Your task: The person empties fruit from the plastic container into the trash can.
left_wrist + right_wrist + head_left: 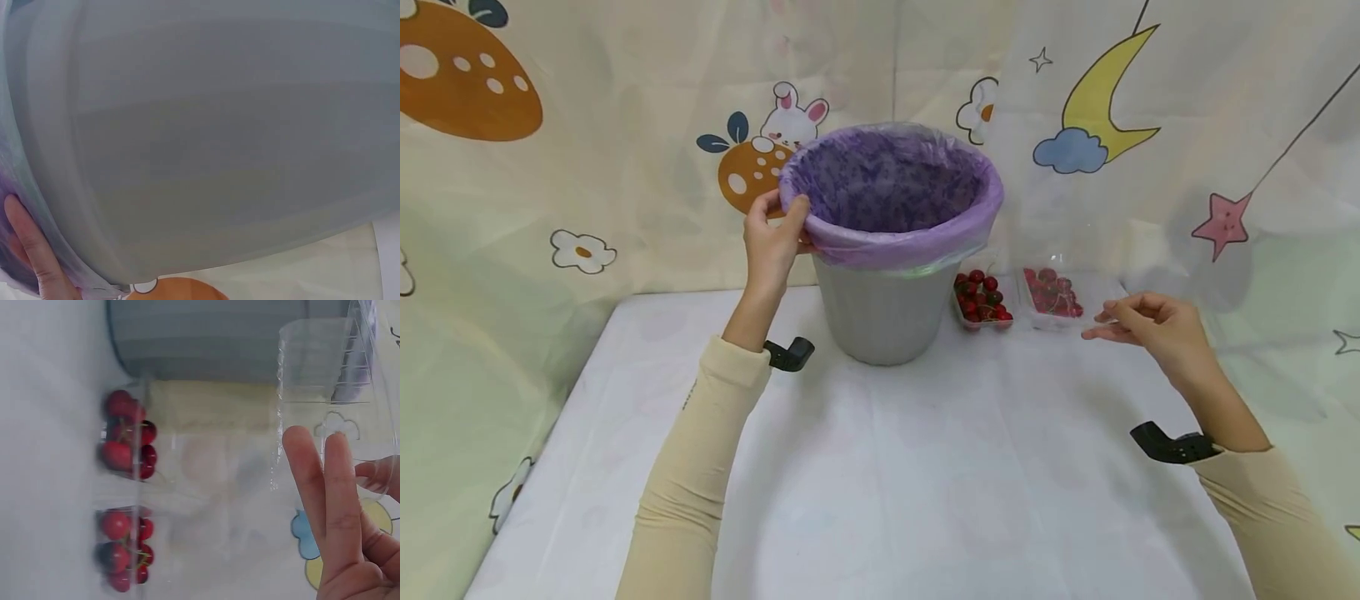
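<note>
A cream fabric backdrop with cartoon prints (647, 150) hangs beyond the left fingers (794, 217) and right fingers (1127, 315). Left of the left fingers is a white flower with an orange centre (582, 252); above the right fingers, a yellow crescent moon (1093, 92) and, farther right, a pink star (1222, 219). Below both spreads a smooth white tabletop (925, 467) with soft shadows (767, 475).

My left hand (771, 246) and right hand (1165, 333) are bare. I wear cream sleeves (677, 492), the left one bearing a small dark marking (688, 395) below its cuff (735, 361), and a black, bent camera (789, 356) at each wrist.
</note>
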Demonstrator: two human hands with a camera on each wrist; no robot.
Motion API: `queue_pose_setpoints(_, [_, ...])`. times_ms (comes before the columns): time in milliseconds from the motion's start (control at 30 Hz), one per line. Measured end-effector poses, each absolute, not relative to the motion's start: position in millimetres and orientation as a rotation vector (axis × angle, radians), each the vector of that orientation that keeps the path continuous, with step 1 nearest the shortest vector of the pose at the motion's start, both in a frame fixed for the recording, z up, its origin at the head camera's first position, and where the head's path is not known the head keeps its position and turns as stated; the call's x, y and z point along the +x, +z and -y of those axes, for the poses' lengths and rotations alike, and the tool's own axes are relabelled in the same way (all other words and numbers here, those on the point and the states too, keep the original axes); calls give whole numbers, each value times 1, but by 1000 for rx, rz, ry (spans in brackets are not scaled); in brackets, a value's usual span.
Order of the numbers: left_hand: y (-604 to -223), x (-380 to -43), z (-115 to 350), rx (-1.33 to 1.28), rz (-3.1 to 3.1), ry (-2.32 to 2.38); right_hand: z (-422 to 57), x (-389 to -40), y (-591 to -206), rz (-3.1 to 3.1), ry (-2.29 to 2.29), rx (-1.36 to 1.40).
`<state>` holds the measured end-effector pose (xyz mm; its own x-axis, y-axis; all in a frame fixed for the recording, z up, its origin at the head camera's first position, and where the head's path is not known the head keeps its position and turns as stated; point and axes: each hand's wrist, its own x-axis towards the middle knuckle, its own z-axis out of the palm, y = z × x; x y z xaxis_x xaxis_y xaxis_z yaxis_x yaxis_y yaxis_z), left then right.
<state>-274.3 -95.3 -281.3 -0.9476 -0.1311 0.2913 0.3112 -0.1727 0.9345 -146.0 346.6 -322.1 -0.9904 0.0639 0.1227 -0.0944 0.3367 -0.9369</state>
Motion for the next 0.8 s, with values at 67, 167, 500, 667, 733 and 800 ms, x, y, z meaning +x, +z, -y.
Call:
queue_pose_setpoints(67, [-282,-274,96,-212,1795,-2196,-347,-140,-333,2434,1829,61])
queue_pose_setpoints(167, [-282,-274,97,-221,1797,-2183,-347,-133,-348,2429,1916,101])
queue_pose_setpoints(500, [-283,-277,95,-208,1776,-2203,-339,-115,-395,2749,1762,-6])
queue_pose_setpoints(667, [-283,-278,95,-212,1784,-2193,-338,-110,-409,2823,1717,-32])
queue_pose_setpoints(733, [-283,-278,95,-198,1784,-2199,-337,-108,-412,2832,1727,-36])
queue_pose_setpoints(800, [-283,-278,95,-189,1782,-2204,-337,-108,-416,2841,1729,-36])
